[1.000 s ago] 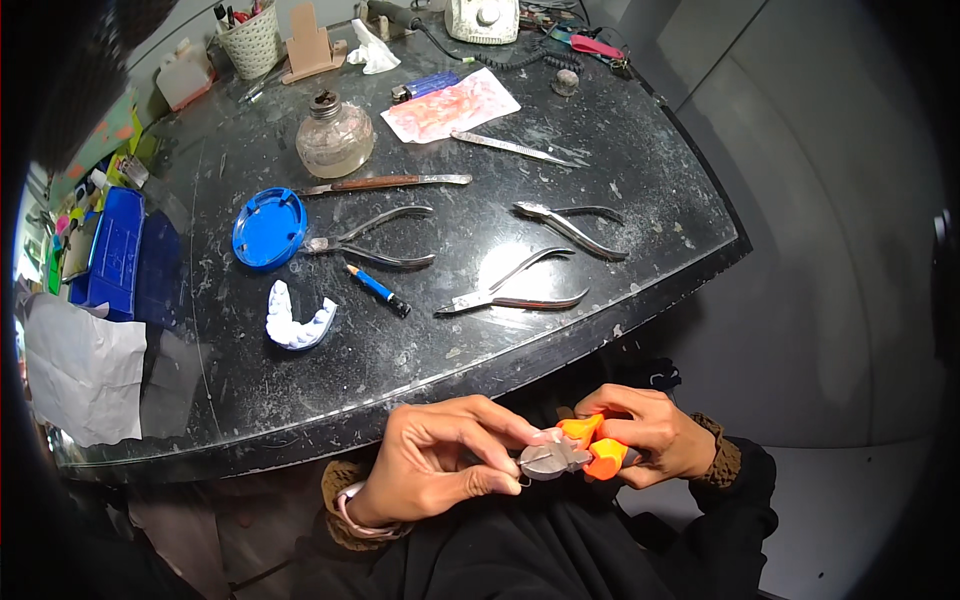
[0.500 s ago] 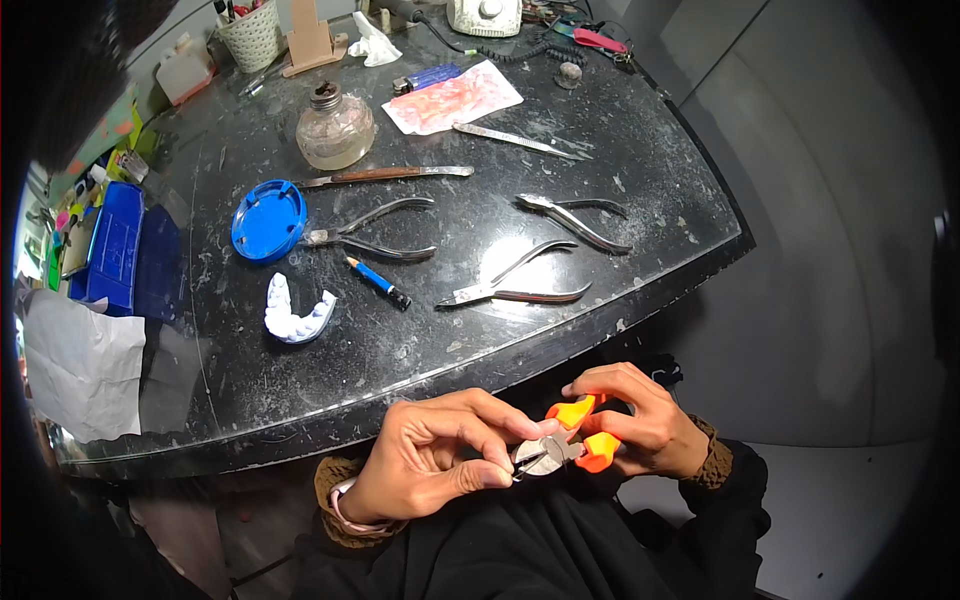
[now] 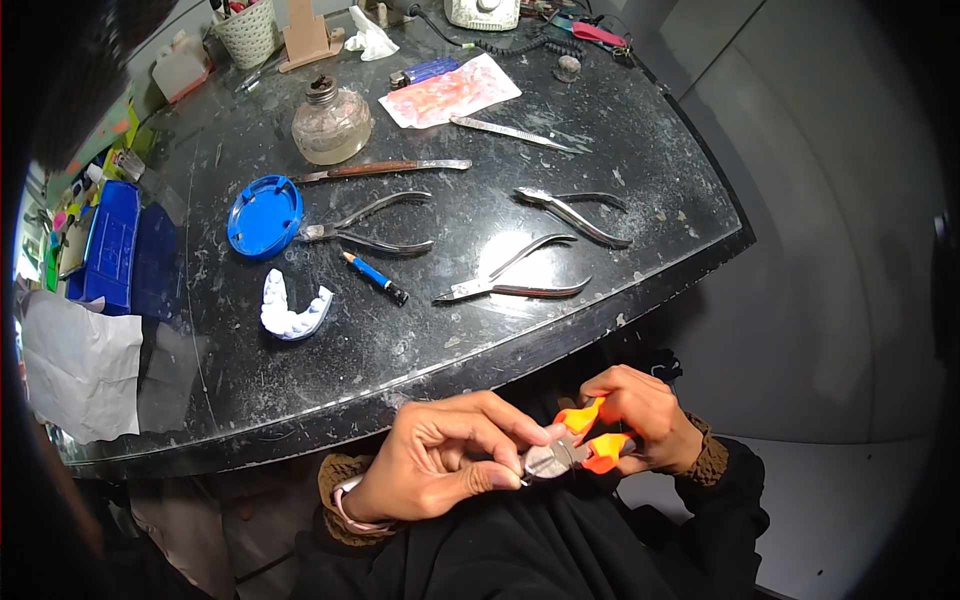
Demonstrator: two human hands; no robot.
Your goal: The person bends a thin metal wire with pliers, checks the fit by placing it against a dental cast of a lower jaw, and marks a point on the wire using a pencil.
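Note:
Over my lap, just off the table's near edge, my right hand (image 3: 648, 420) is closed round the orange and yellow handles of a pair of cutting pliers (image 3: 548, 461). Their metal jaws point left toward my left hand (image 3: 445, 455). With thumb and fingertips pinched, my left hand holds a thin wire (image 3: 524, 482) at the jaw tips; only a short bit of it shows. Its fingertips are right beside the jaws.
On the black table (image 3: 400, 350) lie a white dental model (image 3: 290, 308), a blue pencil (image 3: 375, 277), a blue round lid (image 3: 265, 216), several metal pliers (image 3: 512, 285), a wooden-handled knife (image 3: 385, 170) and tweezers (image 3: 515, 133). A glass burner (image 3: 331, 128) stands farther back.
The plier jaws look closer together than before. Both hands and the pliers have shifted slightly to the right. Things on the table appear a little higher in view.

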